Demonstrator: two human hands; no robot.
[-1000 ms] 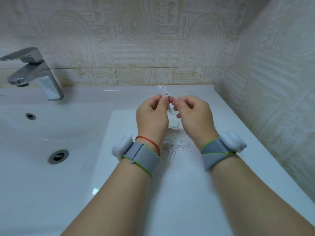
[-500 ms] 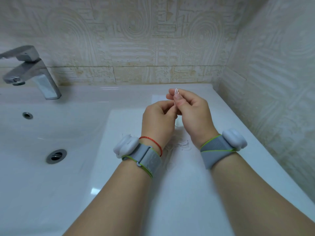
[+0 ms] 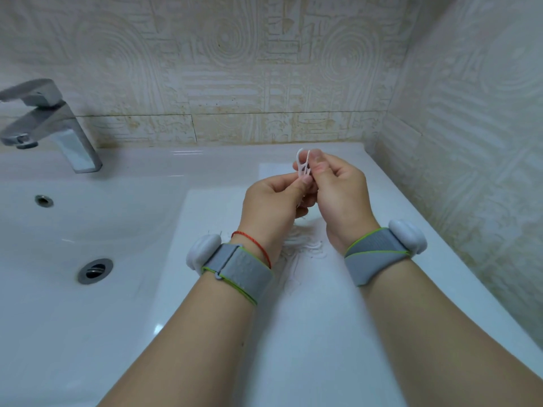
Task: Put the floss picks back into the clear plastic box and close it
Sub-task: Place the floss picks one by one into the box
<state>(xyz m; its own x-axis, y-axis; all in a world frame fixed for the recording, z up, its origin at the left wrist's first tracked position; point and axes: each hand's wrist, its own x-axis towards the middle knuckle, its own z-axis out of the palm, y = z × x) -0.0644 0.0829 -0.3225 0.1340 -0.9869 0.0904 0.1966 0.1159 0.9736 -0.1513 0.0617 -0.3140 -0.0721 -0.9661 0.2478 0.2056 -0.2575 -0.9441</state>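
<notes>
I see beige embossed wall tiles (image 3: pixel 235 69) at twelve and three o'clock — white sink (image 3: pixel 73 289), chrome faucet (image 3: pixel 53 124) at ten.

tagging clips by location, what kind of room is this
Most likely a bathroom: a white washbasin with a drain, a chrome faucet at its back edge, and patterned beige wall tiles behind the counter.

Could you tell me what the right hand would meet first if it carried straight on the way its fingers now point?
The right hand points up-left, so it would likely first meet the left hand, already touching it around the floss picks; depth is unclear.
</notes>
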